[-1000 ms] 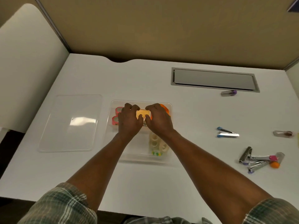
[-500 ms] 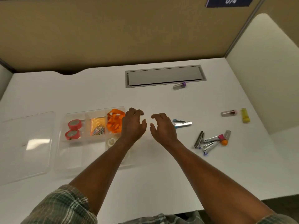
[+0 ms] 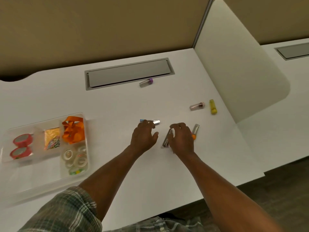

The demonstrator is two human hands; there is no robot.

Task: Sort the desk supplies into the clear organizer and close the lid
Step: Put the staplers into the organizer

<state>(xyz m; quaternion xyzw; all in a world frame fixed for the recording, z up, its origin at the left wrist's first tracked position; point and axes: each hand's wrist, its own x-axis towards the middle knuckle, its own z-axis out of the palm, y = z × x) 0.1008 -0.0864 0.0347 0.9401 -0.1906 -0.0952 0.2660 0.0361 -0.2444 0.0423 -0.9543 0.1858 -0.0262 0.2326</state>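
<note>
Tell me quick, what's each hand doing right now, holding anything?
Left hand: open, fingers spread over the blue-ended silver staple remover, not gripping.
Right hand: curled around the grey metal stapler; firm grip cannot be told.

Grey cable hatch (image 3: pixel 128 73), white divider (image 3: pixel 234 64)
</note>
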